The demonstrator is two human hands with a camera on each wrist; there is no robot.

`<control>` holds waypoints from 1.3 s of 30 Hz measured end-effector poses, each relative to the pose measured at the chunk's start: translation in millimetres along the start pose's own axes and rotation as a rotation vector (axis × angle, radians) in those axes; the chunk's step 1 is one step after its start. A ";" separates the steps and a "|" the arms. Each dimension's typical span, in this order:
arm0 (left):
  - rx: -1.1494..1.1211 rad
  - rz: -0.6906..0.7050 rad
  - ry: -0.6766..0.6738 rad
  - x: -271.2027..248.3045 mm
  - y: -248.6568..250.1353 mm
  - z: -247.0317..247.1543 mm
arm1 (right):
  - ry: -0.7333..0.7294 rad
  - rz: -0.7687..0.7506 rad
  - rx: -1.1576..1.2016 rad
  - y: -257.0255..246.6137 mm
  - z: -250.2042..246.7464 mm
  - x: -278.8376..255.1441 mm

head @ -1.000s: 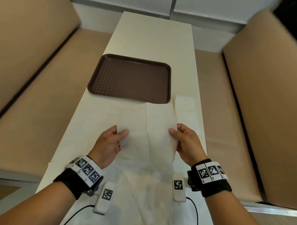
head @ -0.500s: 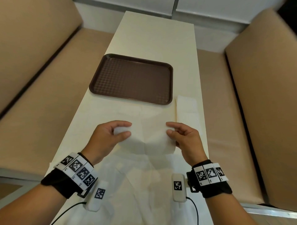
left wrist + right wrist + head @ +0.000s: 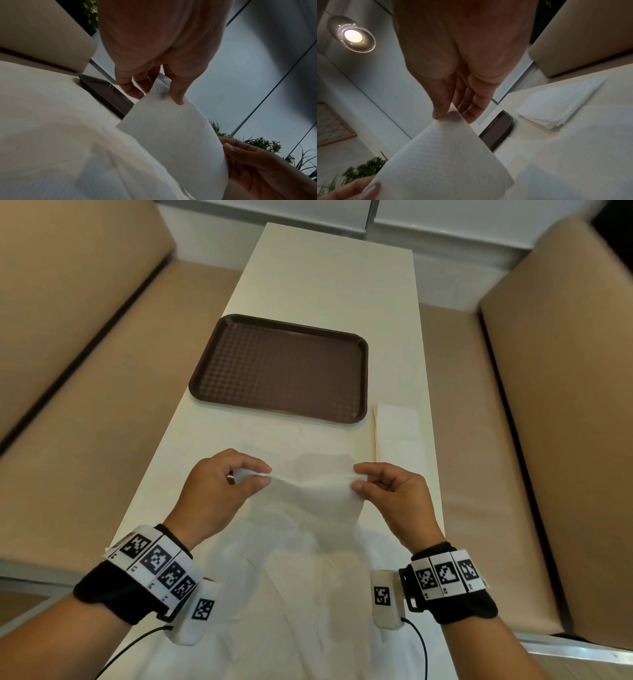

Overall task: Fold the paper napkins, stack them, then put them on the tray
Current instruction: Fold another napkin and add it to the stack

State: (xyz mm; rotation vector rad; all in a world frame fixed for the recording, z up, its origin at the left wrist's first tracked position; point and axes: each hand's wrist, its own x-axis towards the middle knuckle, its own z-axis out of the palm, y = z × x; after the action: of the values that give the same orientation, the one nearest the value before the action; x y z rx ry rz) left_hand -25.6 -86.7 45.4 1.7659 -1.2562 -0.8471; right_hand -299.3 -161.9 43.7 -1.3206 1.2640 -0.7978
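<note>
Your table point(image 3: 329, 275) is long and narrow, its side edges running close past both wrists, with tan bench seats point(image 3: 85, 422) below on either side. The brown tray point(image 3: 281, 371) lies flat across the middle, its near rim just beyond your fingertips and its left rim close to the table's left edge. Bare tabletop stretches from the tray's far rim to the far end. Between the tray's right rim and the table's right edge there is only a slim strip, and there, just nearer you, sits the stack of folded napkins point(image 3: 397, 433), well apart from your right hand.

The paper napkin point(image 3: 308, 491) you are working on is lifted off the table, stretched between both hands in front of the tray. Your left hand point(image 3: 212, 494) pinches its left upper corner between thumb and curled fingers; your right hand point(image 3: 394, 498) pinches the right upper corner the same way. The sheet sags between them and trails down toward your body, over more loose white paper point(image 3: 291, 611) lying on the near end of the table.

The left wrist view shows your thumb point(image 3: 178, 93) pressed on the embossed sheet; the right wrist view shows the same on that side. The only markings are the black-and-white square codes on your wristbands point(image 3: 157, 566); no readable words.
</note>
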 end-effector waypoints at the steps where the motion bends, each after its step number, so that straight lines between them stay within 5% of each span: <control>1: -0.005 -0.004 0.008 0.4 0.1 0.0 | -0.007 -0.008 -0.018 -0.5 1.2 -0.2; 8: -0.093 -0.013 -0.002 -0.6 6.2 -6.1 | 0.003 -0.024 -0.083 -0.6 2.7 2.7; 16: 0.052 0.066 0.019 3.4 -2.0 -13.1 | 0.030 -0.069 -0.196 -0.4 3.4 5.0; 21: 0.140 0.060 -0.029 7.3 -6.4 -16.2 | 0.044 -0.223 -0.356 -3.5 0.8 2.7; 27: 0.293 0.153 -0.281 10.3 0.5 -23.2 | -0.169 -0.256 -0.189 -22.5 -5.3 -6.5; 31: 0.190 0.313 -0.628 9.4 28.3 1.6 | -0.285 -0.234 -0.214 -25.9 -8.1 -6.7; 34: 0.185 0.301 -0.814 9.8 39.1 28.8 | -0.342 -0.211 -0.195 -25.9 -7.2 -5.4; 39: 0.080 0.144 -0.814 12.5 41.5 48.4 | -0.169 -0.124 -0.096 -19.3 -9.9 3.7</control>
State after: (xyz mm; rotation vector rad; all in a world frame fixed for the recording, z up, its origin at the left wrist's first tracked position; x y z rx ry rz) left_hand -81.3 -117.4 58.7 1.3868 -1.9161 -1.5248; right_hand -303.5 -170.9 63.3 -1.5235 1.1058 -0.7020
